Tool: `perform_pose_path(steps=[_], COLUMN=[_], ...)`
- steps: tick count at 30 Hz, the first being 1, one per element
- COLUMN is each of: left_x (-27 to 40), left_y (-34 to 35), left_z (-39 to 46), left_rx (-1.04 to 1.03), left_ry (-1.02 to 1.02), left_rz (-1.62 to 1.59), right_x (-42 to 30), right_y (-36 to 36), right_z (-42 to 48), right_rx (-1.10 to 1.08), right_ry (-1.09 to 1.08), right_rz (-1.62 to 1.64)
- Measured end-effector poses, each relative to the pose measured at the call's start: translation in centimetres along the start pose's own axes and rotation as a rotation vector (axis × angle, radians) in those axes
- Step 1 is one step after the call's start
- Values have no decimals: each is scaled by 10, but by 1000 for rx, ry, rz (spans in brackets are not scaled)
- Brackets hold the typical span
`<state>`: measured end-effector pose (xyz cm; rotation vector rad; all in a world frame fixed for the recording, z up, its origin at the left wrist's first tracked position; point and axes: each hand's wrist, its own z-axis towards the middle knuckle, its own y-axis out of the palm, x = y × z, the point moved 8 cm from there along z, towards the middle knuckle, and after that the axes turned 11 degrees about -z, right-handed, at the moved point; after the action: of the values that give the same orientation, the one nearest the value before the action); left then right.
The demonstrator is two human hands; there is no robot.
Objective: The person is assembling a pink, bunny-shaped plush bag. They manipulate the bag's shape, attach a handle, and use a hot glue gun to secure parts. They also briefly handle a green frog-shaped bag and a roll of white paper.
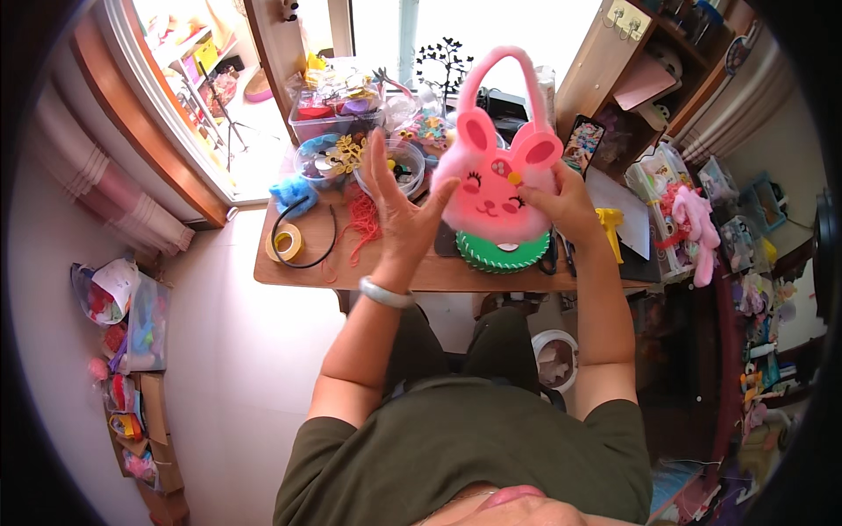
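A pink plush bunny bag (pixel 487 191) is held up above the table's front edge. It has a looped fluffy handle, two ears, closed eyes with lashes and a small yellow piece on its forehead. My right hand (pixel 569 204) grips its right side, thumb across the front. At the bag's left edge, my left hand (pixel 401 210) has its fingers raised and spread, and the thumb overlaps that edge; whether it touches is unclear. Beneath the bag lies a round green felt piece (pixel 503 253) with white stitching along its rim, partly hidden by the bag.
The wooden table (pixel 299 269) carries a black headband (pixel 334 230), yellow tape (pixel 286 243), red yarn (pixel 363 217) and tubs of craft parts (pixel 401 171). A phone (pixel 584 141) leans at the right, near a yellow glue gun (pixel 610 227). A waste bin (pixel 554 361) stands below.
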<state>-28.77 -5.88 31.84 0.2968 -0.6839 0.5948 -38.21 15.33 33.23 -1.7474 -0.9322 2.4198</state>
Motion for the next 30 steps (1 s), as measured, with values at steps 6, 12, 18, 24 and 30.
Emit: perform_pose_path(steps=[6, 12, 18, 24, 30], left_x=[71, 63, 6, -41, -86], left_y=[23, 30, -78, -143, -340], left_z=[32, 33, 42, -52, -173], left_rx=[-494, -532, 224, 303, 980], left_ry=[400, 351, -50, -221, -531], left_rz=[521, 304, -396, -486, -84], right_x=[-16, -17, 6, 31, 32], right_y=[18, 26, -3, -51, -67], right_z=[-14, -22, -39, -58, -85], right_rx=[-106, -196, -18, -47, -243], right_ry=[-33, -35, 63, -169, -613], right_rz=[-88, -148, 224, 1112, 1487])
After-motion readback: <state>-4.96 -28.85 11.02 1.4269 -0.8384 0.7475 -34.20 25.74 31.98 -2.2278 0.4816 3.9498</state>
